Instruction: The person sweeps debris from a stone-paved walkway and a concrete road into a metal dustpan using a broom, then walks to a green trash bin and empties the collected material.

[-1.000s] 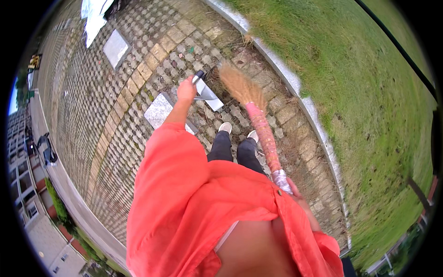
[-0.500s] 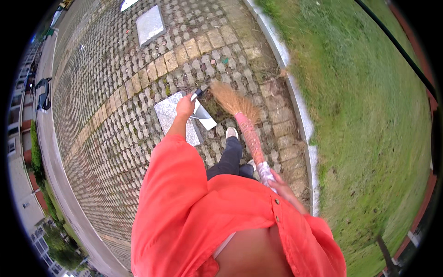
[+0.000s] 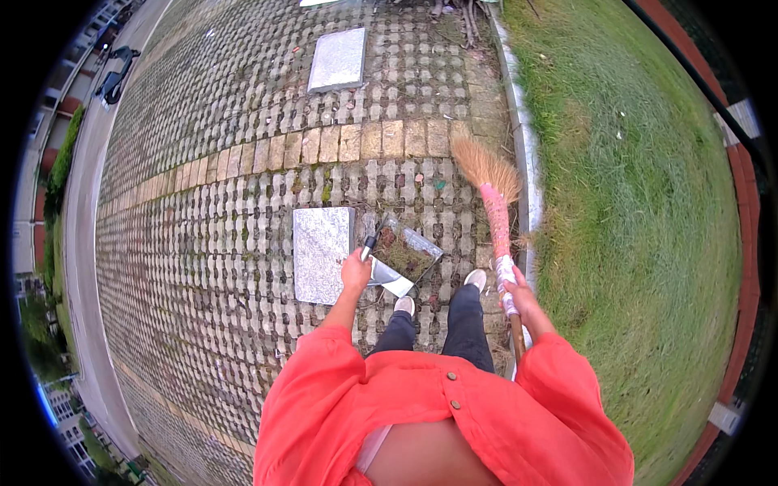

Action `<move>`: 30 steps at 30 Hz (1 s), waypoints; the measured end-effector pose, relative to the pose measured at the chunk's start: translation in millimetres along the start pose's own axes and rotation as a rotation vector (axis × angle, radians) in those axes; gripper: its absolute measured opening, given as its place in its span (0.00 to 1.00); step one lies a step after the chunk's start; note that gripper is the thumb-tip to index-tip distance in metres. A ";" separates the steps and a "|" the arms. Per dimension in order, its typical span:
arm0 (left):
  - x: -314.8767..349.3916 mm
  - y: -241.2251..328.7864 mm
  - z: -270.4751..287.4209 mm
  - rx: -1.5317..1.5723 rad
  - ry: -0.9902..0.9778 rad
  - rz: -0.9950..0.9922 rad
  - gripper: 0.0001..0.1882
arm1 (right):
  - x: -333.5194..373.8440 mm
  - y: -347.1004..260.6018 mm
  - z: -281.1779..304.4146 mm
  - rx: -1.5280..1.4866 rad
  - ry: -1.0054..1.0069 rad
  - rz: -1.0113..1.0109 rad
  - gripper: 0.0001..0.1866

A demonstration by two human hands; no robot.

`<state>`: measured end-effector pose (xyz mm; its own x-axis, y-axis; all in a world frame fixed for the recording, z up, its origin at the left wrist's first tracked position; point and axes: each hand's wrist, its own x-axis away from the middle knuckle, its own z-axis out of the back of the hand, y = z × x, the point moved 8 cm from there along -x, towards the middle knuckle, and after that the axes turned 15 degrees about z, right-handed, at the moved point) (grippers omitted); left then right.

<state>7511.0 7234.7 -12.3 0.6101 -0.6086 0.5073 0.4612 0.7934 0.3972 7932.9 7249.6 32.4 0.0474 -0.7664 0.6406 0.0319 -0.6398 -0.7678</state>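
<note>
My left hand [image 3: 355, 271] is closed around the dark-tipped handle of a shiny metal dustpan [image 3: 395, 283], held low over the paving. Dirt and green-brown plant litter [image 3: 403, 257] show in the pan. In my right hand [image 3: 520, 295] is a straw broom [image 3: 488, 170], gripped at the white-wrapped part of its handle below a pink binding. The tan bristles point away from me, by the kerb and apart from the dustpan.
A pale stone slab [image 3: 324, 255] lies just left of the dustpan, and another slab [image 3: 338, 60] lies farther off. Perforated paving [image 3: 203, 243] runs left. A raised kerb [image 3: 531, 174] borders the grass [image 3: 632, 267] on the right. A scooter [image 3: 116, 74] stands far left.
The broom has swung right and away from the dustpan, toward the kerb. The dustpan has turned so its inside shows. My feet are now farther apart.
</note>
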 end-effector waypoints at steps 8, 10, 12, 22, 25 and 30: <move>14.2 -0.7 -3.1 0.045 0.026 0.183 0.10 | 42.7 -16.6 8.5 -0.266 -0.476 -0.424 0.35; 18.3 13.2 20.1 -0.005 0.062 0.191 0.10 | 34.0 -56.4 27.8 -0.240 -0.559 -0.402 0.32; 22.0 26.1 53.4 0.017 0.142 0.229 0.10 | 21.3 -97.7 46.1 -0.195 -0.616 -0.362 0.28; 80.0 22.1 218.6 0.094 0.552 0.368 0.06 | -106.9 -233.3 -63.7 0.017 -0.668 -0.455 0.12; 81.4 6.3 247.9 0.161 0.598 0.412 0.07 | -148.6 -218.7 -130.9 -0.080 -0.764 -0.603 0.14; 34.3 -8.4 272.1 0.157 0.614 0.445 0.08 | -199.0 -189.0 -267.5 -0.235 -0.895 -0.779 0.18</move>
<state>7352.8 7204.9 209.9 0.9855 -0.0830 0.1477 0.0204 0.9238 0.3823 7650.4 7507.8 51.6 0.7735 0.0800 0.6287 0.1811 -0.9785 -0.0984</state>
